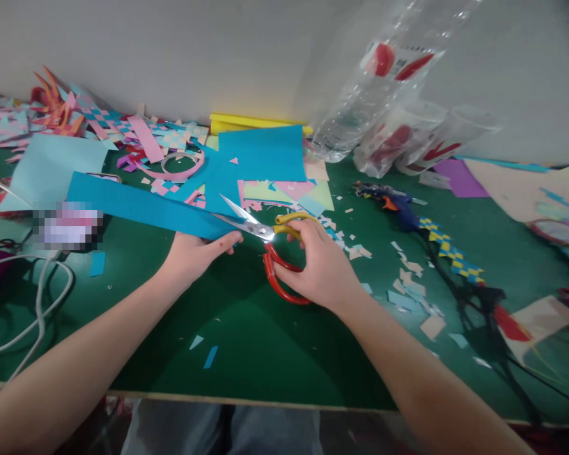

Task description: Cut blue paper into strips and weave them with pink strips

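A long blue paper strip (146, 207) stretches out to the left, its right end pinched between the thumb and fingers of my left hand (194, 253). My right hand (325, 265) holds scissors (264, 232) with one yellow and one red handle loop. Their blades are spread and point left, with the lower blade at the strip's right end. Behind the blades lies a larger blue sheet (263, 155) on pale green and pink papers. Two small blue and light scraps lie on the green table (265, 354) in front of my hands.
Paper scraps and a tape roll (180, 164) lie at the back left. A white cable (40, 297) loops at the left, near a blurred-out object (69, 226). Plastic cups (431, 139) stand against the wall. At right are a checkered woven strip (448, 249), dark cords and more scraps.
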A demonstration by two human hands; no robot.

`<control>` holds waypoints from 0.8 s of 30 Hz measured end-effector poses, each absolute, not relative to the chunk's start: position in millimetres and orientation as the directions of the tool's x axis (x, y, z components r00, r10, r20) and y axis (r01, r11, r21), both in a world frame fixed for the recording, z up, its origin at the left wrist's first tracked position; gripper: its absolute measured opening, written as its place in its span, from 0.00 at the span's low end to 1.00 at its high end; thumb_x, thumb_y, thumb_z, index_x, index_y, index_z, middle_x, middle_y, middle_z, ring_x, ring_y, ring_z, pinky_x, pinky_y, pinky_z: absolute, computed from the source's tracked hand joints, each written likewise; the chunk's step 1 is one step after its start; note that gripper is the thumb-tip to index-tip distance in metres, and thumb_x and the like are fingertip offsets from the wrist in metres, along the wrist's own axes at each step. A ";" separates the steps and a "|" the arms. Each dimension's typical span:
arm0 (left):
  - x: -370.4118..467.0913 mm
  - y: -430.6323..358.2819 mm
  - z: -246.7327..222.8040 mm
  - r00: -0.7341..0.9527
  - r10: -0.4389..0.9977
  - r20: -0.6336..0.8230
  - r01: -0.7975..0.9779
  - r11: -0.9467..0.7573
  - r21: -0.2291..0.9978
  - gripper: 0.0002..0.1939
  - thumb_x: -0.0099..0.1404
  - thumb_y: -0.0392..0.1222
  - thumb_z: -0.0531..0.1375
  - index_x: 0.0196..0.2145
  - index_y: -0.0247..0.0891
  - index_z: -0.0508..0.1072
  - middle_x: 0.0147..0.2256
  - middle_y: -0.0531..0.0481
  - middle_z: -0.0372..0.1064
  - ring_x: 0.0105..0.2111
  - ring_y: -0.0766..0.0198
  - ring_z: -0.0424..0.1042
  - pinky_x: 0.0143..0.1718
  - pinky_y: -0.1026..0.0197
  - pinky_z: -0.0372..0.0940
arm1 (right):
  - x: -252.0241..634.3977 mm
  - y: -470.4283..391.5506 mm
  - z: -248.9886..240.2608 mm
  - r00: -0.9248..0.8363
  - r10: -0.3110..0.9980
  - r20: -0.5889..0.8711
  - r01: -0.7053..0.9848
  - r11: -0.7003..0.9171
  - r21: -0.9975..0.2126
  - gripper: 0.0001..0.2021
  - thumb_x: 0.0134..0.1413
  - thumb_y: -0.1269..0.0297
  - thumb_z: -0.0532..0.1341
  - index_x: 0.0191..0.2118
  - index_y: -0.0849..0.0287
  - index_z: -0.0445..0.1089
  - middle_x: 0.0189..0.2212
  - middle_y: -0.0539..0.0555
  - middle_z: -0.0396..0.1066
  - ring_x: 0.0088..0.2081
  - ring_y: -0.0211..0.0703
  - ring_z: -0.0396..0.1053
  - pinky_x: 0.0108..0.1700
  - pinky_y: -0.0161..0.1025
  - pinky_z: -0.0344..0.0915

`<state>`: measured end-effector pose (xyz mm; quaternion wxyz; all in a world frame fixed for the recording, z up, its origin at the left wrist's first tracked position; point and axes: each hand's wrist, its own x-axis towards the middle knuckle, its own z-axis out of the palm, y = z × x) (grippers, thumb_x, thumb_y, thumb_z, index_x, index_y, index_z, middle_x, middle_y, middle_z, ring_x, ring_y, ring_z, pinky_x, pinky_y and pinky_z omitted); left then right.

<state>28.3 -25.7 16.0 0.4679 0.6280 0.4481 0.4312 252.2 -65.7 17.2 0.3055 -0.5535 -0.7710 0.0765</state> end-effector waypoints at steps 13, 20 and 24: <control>29.8 -23.2 18.6 0.204 0.970 0.132 0.032 -0.142 0.989 0.15 0.61 0.52 0.66 0.37 0.37 0.79 0.38 0.44 0.79 0.32 0.57 0.79 0.39 0.54 0.74 | 257.0 -65.4 15.6 -0.184 0.919 0.349 0.821 0.339 -0.460 0.22 0.53 0.55 0.61 0.51 0.59 0.64 0.46 0.65 0.72 0.45 0.59 0.74 0.37 0.51 0.73; 29.7 -20.0 15.5 0.146 0.973 0.181 -0.062 -0.173 0.983 0.16 0.64 0.48 0.65 0.46 0.39 0.78 0.49 0.44 0.76 0.51 0.54 0.74 0.52 0.53 0.70 | 257.7 -65.2 15.0 -0.166 0.918 0.360 0.821 0.331 -0.465 0.21 0.53 0.55 0.60 0.50 0.60 0.65 0.45 0.64 0.72 0.43 0.57 0.74 0.35 0.50 0.72; 28.2 -18.8 14.8 0.064 0.981 0.181 -0.082 -0.175 0.981 0.11 0.64 0.49 0.66 0.40 0.41 0.80 0.43 0.48 0.79 0.45 0.58 0.77 0.50 0.57 0.71 | 257.9 -64.8 15.6 -0.146 0.926 0.349 0.831 0.306 -0.465 0.20 0.54 0.55 0.59 0.49 0.60 0.66 0.42 0.63 0.73 0.39 0.56 0.74 0.33 0.49 0.71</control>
